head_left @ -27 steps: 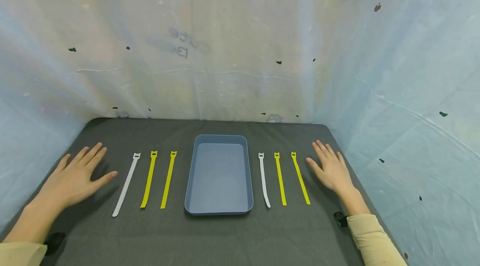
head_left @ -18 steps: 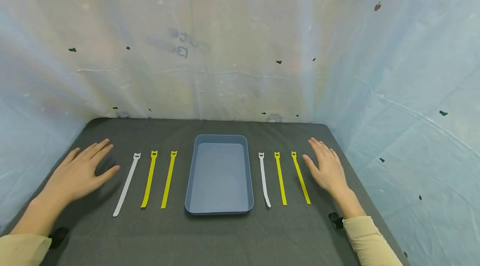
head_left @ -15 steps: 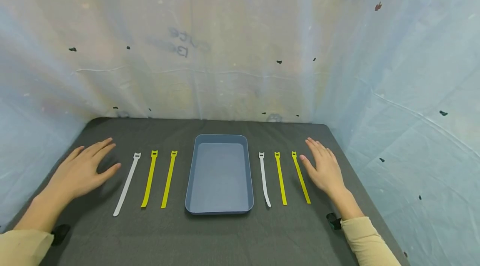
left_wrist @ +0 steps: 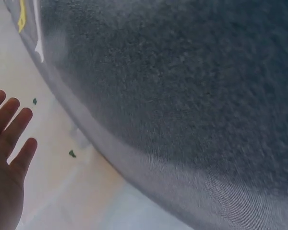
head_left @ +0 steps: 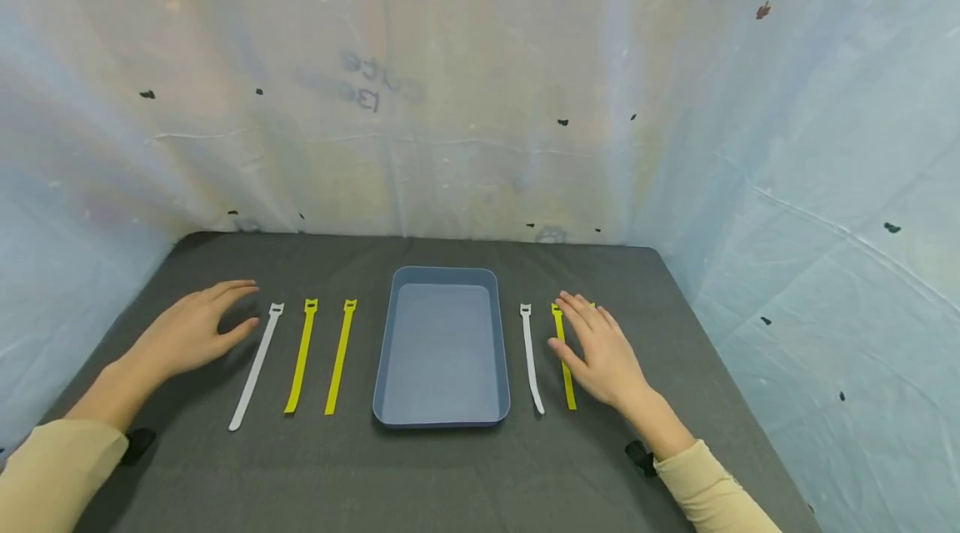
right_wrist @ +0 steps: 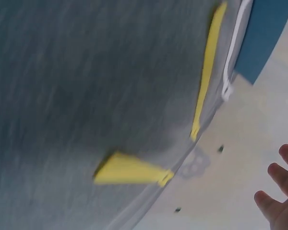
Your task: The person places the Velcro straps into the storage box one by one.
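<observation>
My left hand [head_left: 187,333] hovers with relaxed fingers to the left of a white cable strap [head_left: 255,370] and holds nothing. Beside that strap lie two yellow cable straps, an outer one [head_left: 302,362] and an inner one [head_left: 341,362]. On the right side, my right hand [head_left: 600,358] is spread above the table, fingers straight, with nothing in it. It covers most of the outermost yellow strap [right_wrist: 129,170] in the head view and part of the middle yellow strap [head_left: 568,391]. A second white strap [head_left: 530,358] lies left of this hand.
A blue-grey rectangular tray [head_left: 442,349] stands mid-table between the two groups of straps, with nothing in it visible. Dark grey cloth covers the table [head_left: 420,483]. Pale patterned sheeting [head_left: 450,99] hangs behind and at both sides.
Both hands have moved inward, the right one farther, from beside the outermost yellow strap to over it. The left hand has come nearer the white strap. Straps and tray stay put.
</observation>
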`<action>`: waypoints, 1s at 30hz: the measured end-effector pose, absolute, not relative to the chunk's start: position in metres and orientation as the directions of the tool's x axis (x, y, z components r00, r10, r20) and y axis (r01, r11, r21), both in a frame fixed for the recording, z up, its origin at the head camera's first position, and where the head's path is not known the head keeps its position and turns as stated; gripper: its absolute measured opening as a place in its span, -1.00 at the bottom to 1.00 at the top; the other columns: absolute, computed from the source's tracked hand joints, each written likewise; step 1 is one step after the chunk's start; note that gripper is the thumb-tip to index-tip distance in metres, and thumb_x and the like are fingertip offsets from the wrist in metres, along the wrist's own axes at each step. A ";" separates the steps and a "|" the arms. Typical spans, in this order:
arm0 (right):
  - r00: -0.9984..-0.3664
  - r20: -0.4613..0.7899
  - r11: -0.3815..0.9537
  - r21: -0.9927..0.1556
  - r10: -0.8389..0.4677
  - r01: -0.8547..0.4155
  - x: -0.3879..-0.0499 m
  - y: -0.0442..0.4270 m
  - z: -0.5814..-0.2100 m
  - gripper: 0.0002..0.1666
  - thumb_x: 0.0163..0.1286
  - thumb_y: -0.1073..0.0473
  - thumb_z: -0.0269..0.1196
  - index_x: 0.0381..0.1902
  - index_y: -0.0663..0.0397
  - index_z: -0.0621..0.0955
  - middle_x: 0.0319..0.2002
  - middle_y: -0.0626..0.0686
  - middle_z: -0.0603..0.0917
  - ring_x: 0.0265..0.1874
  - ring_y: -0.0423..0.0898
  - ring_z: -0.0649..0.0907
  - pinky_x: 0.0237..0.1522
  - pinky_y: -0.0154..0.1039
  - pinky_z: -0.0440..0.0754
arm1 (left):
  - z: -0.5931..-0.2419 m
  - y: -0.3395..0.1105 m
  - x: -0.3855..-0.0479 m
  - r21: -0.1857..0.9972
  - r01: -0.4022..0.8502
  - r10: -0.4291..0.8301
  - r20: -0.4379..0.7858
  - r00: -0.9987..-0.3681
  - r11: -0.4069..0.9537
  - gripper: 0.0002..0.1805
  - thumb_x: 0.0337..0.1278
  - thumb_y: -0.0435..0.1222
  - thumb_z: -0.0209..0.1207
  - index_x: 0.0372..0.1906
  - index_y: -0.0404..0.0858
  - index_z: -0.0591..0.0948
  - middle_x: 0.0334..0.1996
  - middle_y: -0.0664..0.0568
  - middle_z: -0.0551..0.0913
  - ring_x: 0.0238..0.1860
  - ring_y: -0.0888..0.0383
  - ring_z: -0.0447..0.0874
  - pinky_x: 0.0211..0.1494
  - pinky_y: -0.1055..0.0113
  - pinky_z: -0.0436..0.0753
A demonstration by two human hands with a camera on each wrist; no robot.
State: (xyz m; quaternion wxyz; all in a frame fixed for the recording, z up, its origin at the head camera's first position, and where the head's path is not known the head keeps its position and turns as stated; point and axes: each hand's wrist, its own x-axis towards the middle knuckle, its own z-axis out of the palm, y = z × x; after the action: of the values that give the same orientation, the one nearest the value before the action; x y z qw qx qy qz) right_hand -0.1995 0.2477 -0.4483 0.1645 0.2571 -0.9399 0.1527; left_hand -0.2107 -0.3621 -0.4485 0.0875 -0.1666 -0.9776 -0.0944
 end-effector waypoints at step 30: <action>-0.712 -0.022 0.693 -0.252 -0.702 -0.675 -0.163 0.188 -0.459 0.10 0.57 -0.45 -0.02 0.67 0.22 0.04 0.70 0.14 -0.10 0.66 0.15 -0.04 0.59 0.27 -0.05 | -0.468 -0.358 -0.254 0.330 0.378 0.393 0.020 -0.919 0.865 -0.29 0.26 -0.19 0.43 0.39 -0.45 0.49 0.21 -0.41 0.49 0.05 -0.28 0.64 -0.03 -0.24 0.65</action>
State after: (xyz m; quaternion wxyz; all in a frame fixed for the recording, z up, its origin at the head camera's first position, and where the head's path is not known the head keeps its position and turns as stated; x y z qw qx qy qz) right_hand -0.1627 0.1884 -0.4592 -0.0584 0.3750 -0.9182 0.1133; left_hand -0.2538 -0.3581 -0.4683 -0.0240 -0.1997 -0.9654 -0.1657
